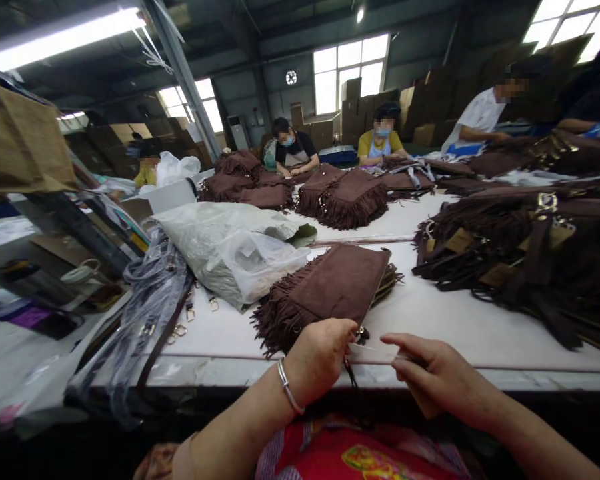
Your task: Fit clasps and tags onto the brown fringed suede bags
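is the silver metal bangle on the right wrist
No, the thin silver metal bangle circles the wrist of the left hand.

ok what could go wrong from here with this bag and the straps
The thin pale strand between the left hand and right hand could snag on the fringe of the brown bag. What looks like a brown tag in the right hand might crease. The plastic-wrapped straps hang over the table edge and could slip off.

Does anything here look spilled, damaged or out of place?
No spills or damage show. The plastic-wrapped straps look untidy: they droop over the front edge of the table, left of the fringed brown pouches by the left hand.
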A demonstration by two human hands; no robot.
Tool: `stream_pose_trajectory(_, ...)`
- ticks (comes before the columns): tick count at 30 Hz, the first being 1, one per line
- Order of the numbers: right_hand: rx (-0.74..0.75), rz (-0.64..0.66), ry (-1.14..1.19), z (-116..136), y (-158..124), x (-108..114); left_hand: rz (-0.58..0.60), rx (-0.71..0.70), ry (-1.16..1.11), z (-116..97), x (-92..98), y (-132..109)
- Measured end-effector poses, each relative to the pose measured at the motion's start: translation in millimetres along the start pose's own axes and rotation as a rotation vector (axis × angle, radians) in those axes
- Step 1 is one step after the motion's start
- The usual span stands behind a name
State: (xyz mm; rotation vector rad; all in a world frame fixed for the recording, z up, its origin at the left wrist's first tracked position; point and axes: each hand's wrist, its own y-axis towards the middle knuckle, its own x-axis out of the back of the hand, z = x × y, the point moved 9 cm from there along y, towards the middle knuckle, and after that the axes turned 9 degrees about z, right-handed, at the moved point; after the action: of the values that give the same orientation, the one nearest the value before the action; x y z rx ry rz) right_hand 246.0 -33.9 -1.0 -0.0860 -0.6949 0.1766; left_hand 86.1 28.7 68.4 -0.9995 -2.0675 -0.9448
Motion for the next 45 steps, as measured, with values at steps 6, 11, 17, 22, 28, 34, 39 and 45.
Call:
stream_pose_trajectory(6,0.037,0.129,-0.285,-19.2,0.2,-21.2,-0.087,-0.002,-0.116,-6.8,-4.6,-10.8)
stream_pose_trajectory(11,0.026,0.133,-0.332,-18.0,-5.6,-22.6,-0.074,0.033,-0.228,-9.1,-5.8,-13.3)
stream_pose_trajectory(17,0.235,0.132,0.239,39.6,-5.7,-36.6,0.11,-0.031,-0.316,-34.8,-22.9,-16.4)
stream_pose_trajectory(22,0.092,0.089,0.404,36.4,4.0,-62.6,0.037,0.166,-0.379,-13.1,-20.7,-33.3)
stream_pose_trajectory(28,0.333,-0.016,-0.029,51.3,5.2,-47.3,-0.079,0.513,-0.678,28.8,-35.3,-56.2)
stream_pose_trajectory(34,0.427,-0.27,-0.316,71.6,3.8,-16.0,-0.151,0.819,-0.995,56.0,-60.4,-63.9)
stream_pose_trajectory(39,0.362,-0.279,-0.344,60.7,7.3,-23.9,-0.086,0.667,-1.184,47.0,-76.4,-48.7)
stream_pose_trajectory(45,0.24,-0.366,-0.01,27.9,11.7,-38.8,-0.168,0.657,-0.504,51.5,-41.9,-57.8)
